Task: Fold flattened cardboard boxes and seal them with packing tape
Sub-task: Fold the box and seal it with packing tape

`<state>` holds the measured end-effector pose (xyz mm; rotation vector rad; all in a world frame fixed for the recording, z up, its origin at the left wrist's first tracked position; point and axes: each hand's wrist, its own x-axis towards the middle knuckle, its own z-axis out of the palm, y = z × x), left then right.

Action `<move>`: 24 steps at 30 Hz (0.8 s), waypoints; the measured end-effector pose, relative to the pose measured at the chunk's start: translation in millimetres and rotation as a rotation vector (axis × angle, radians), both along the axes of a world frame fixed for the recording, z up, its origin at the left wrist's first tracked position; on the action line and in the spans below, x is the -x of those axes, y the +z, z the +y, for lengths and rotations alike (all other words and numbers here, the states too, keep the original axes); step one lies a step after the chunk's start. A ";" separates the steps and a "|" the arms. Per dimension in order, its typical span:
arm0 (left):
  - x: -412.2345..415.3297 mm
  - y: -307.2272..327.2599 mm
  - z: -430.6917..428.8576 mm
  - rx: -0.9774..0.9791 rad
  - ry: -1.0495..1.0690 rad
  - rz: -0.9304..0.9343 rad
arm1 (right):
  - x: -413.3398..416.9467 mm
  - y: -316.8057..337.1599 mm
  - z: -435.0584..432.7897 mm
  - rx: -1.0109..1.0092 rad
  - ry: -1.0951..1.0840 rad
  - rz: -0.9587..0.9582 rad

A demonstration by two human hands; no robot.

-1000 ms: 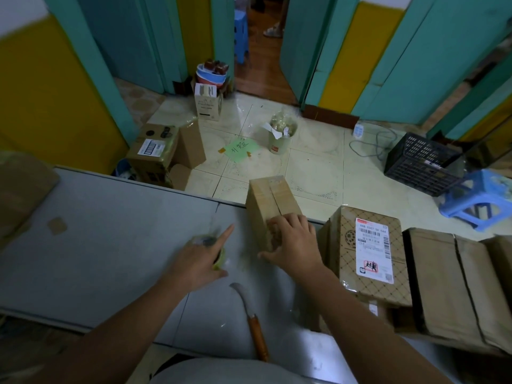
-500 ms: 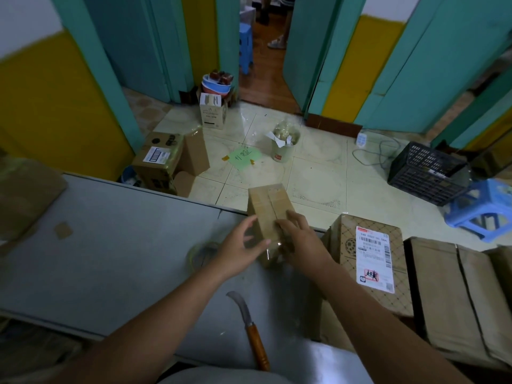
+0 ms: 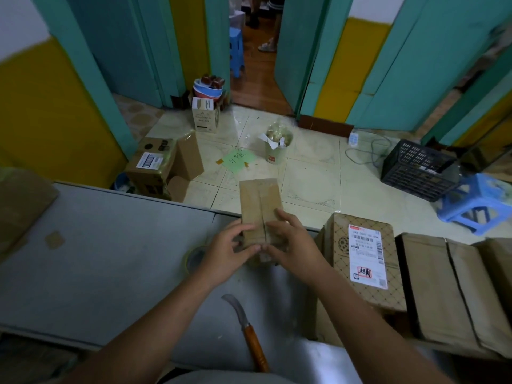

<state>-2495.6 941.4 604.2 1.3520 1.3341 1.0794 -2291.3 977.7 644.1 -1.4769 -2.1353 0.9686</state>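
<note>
A small brown cardboard box [image 3: 259, 202] stands on the grey table [image 3: 97, 245] at its far edge, its two top flaps meeting in a middle seam. My left hand [image 3: 227, 250] grips the box's near left corner, thumb and fingers curled round it. My right hand [image 3: 291, 245] holds the near right side, fingers lying over the top flap. A roll of clear packing tape [image 3: 194, 257] lies flat on the table just left of my left hand, partly hidden by it.
A curved knife with a wooden handle [image 3: 246, 331] lies near the table's front edge. A labelled patterned parcel [image 3: 363, 259] and plain brown boxes [image 3: 448, 289] crowd the right. Flat cardboard [image 3: 19, 206] lies far left. On the floor beyond are boxes, a bucket, a black crate and a blue stool.
My left hand left the tape roll and moved right onto the box. Both hands now hold the box's near end, and the box sits squarer to me.
</note>
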 end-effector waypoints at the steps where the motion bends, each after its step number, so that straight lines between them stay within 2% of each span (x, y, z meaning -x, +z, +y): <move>1: -1.7 3.0 2.4 -0.016 0.019 -0.005 | -0.5 2.9 1.2 0.003 -0.017 0.020; 7: 5.6 14.8 10.3 -0.035 0.010 0.081 | -3.4 6.9 0.4 -0.003 -0.094 0.102; 13: 12.9 -1.7 -9.0 0.074 -0.120 0.198 | -0.6 -24.5 -23.4 0.088 -0.038 0.010; 24: 27.3 -17.9 -27.5 0.011 -0.074 0.224 | 0.9 -54.8 -29.1 -0.109 0.095 -0.107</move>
